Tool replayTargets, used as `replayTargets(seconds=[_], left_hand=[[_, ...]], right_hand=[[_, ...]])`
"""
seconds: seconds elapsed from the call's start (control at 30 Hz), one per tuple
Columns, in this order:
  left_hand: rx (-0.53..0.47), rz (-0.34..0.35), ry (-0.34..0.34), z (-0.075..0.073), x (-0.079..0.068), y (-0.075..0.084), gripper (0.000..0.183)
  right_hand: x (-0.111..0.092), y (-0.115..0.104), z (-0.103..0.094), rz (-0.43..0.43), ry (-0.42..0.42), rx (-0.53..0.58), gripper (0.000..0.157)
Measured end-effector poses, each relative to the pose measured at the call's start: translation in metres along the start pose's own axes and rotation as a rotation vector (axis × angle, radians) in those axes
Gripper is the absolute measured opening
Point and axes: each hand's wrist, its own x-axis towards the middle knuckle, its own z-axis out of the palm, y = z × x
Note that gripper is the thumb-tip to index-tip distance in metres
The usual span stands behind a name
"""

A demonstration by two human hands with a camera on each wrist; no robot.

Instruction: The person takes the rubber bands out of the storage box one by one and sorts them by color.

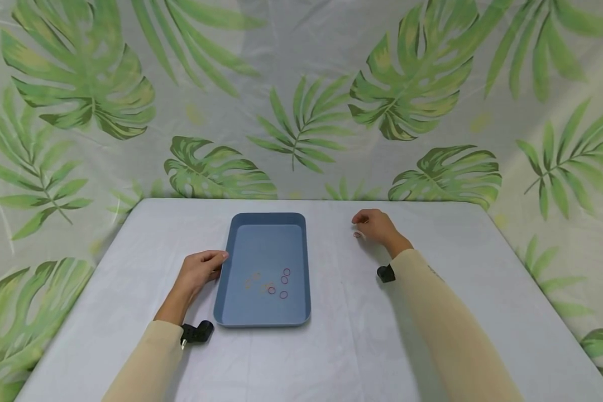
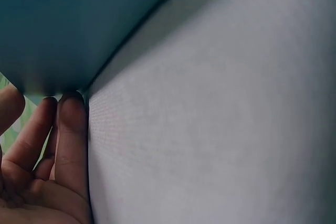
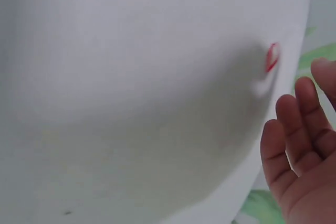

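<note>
A blue tray (image 1: 268,234) lies on the white-covered table, with several thin red rubber bands (image 1: 283,295) and pale yellow ones (image 1: 257,272) in its nearer half. At its left side, my left hand (image 1: 195,272) holds the rim. In the left wrist view, fingertips (image 2: 72,109) touch the tray's outer wall (image 2: 79,24). Right of the tray, my right hand (image 1: 377,224) hovers over the table near a small red rubber band (image 1: 357,235). That band (image 3: 272,57) appears in the right wrist view, apart from the loosely bent fingers (image 3: 292,125), which hold nothing.
The white tablecloth (image 1: 331,357) has faint creases. A leaf-printed curtain (image 1: 301,111) hangs behind the table's far edge. Black wrist cameras (image 1: 198,332) are strapped at both sleeves. A tiny dark speck (image 3: 67,213) shows on the cloth in the right wrist view.
</note>
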Motion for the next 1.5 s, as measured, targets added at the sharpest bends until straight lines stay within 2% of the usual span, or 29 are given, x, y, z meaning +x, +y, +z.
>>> replayTargets(seconds=[0.23,0.33,0.5,0.7,0.97,1.1,1.3,1.5], left_hand=[[-0.014,0.003,-0.002,-0.002,0.0,-0.001,0.046],[-0.008,-0.001,0.002,-0.003,0.0,-0.001,0.046],[0.008,-0.004,0.007,-0.004,0.0,-0.002,0.046],[0.012,0.011,0.0,-0.005,0.0,-0.002,0.045],[-0.002,-0.002,-0.013,-0.006,0.002,-0.004,0.045],[-0.004,0.008,-0.015,-0.006,0.003,-0.004,0.045],[-0.005,0.013,-0.01,-0.003,0.006,-0.004,0.045],[-0.001,0.014,-0.008,-0.003,0.007,-0.003,0.043]], right_hand=[[0.001,-0.032,-0.001,-0.026,-0.082,0.101,0.025],[0.0,-0.048,0.0,-0.065,-0.122,0.114,0.024],[-0.001,-0.077,0.003,-0.185,-0.177,0.084,0.023],[-0.002,-0.114,0.005,-0.274,-0.237,0.052,0.019],[-0.007,-0.151,0.025,-0.395,-0.325,0.016,0.018],[-0.01,-0.16,0.035,-0.45,-0.377,0.008,0.02],[-0.012,-0.161,0.049,-0.444,-0.417,0.029,0.018],[-0.014,-0.156,0.059,-0.475,-0.389,-0.053,0.015]])
